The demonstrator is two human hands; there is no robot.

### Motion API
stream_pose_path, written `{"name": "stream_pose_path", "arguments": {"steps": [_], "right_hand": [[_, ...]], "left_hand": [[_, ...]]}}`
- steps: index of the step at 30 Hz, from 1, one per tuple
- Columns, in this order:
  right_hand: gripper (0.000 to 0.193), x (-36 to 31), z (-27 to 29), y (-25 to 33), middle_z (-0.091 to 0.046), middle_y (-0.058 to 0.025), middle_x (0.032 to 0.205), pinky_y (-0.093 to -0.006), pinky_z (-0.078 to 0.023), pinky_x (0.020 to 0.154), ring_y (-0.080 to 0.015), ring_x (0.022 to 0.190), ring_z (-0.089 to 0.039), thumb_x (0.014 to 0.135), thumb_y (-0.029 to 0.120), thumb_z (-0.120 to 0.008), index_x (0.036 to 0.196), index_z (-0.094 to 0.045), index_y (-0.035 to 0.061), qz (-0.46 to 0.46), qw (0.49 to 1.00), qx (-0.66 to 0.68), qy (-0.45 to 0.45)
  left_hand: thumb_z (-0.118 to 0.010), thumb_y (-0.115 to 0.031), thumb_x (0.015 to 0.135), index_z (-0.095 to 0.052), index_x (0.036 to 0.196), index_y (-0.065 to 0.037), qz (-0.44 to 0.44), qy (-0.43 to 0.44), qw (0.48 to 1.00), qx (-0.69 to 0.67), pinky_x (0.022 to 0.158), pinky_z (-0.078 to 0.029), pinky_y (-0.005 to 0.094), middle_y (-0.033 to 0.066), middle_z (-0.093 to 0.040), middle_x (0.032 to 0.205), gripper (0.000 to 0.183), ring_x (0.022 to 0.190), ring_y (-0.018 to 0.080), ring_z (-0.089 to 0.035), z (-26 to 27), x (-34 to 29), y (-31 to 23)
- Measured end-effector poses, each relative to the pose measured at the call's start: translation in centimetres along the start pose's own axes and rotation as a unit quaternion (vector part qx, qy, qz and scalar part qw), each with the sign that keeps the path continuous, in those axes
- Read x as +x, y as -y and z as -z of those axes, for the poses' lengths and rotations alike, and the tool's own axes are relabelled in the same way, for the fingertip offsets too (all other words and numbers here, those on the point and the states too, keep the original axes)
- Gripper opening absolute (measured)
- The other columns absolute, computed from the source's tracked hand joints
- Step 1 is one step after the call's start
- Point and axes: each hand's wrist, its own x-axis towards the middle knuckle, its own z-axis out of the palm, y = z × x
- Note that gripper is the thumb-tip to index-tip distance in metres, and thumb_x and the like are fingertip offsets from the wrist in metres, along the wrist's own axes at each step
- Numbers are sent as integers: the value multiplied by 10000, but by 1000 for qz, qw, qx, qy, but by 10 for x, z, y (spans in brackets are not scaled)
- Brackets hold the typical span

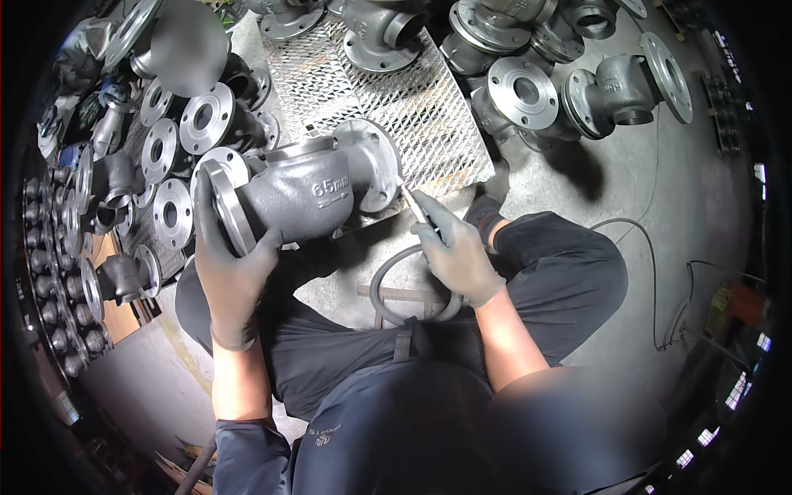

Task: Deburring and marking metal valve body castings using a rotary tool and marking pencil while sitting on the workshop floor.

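Note:
A grey cast-metal flanged valve body point(301, 202) lies on its side in front of me, at the near edge of a perforated metal platform. My left hand point(235, 280), in a grey-brown glove, is closed around the rim of its left flange, thumb toward the body. Pinched in the fingers of my gloved right hand point(458, 256) is a slim, pale, pen-like tool point(413, 205). Its tip is at the rim of the right flange point(373, 165); whether it touches cannot be made out. A round opening with a machined rim faces up and away on the valve body.
The metal platform point(445, 107) carries more valve bodies point(384, 37) at its far end. Flanged castings point(524, 92) crowd the right, and several others point(205, 120) stand at the left. A dark hose point(384, 276) loops between my legs. A thin cable point(652, 247) crosses the floor.

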Motion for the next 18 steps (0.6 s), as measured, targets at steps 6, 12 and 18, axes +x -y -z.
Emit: {"name": "stream_pose_path", "arguments": {"steps": [6,12,18], "right_hand": [[527,8,-11,2,-674,-344,1474,-461,-510,1185,-467,1402,-655,1061,92,-624,1566,-580,-51,0,1000,21,22],[555,14,-22,6,-737,-299,1293,-435,-564,1005,-372,1171,-724,1054,59,-595,1601,-557,-27,-30,998,44,39],[569,27,-38,-4,-758,-301,1301,-420,-596,982,-330,1120,-795,1055,55,-575,1619,-549,-14,26,999,-35,-6]], "left_hand": [[-857,-160,753,-337,1742,46,-10,12,1000,24,1290,-390,417,240,-501,1713,1136,1562,291,-506,-3,-7,-8],[-927,-250,792,-353,1724,70,39,4,998,-46,1227,-453,392,217,-566,1627,1141,1441,262,-587,-12,6,-33],[-922,-289,813,-381,1701,88,52,17,995,-78,1217,-466,402,240,-571,1622,1106,1430,279,-601,-11,31,-33]]}}
